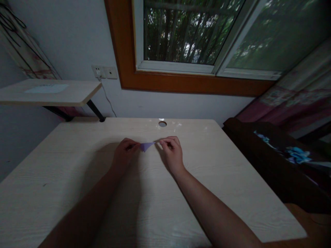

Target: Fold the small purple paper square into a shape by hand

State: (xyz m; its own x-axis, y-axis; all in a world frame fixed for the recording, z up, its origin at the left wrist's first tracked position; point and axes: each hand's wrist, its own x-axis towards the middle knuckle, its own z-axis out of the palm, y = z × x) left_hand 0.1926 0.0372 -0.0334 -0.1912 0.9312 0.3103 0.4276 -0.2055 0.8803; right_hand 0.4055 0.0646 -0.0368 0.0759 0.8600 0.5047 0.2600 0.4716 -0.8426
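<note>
- The left hand (125, 151) is closed in a pinch at the broad end of a small purple piece (146, 146).
- The right hand (172, 151) has thumb and forefinger nearly together at the pointed end; whether they grip it, I cannot tell.
- The piece lies between both hands, its long axis running left to right, just above or on the table (160, 206).
- Beyond it is a round hole (162, 124); a raised shelf (80, 90) stands far left, out of the hands' way.
</note>
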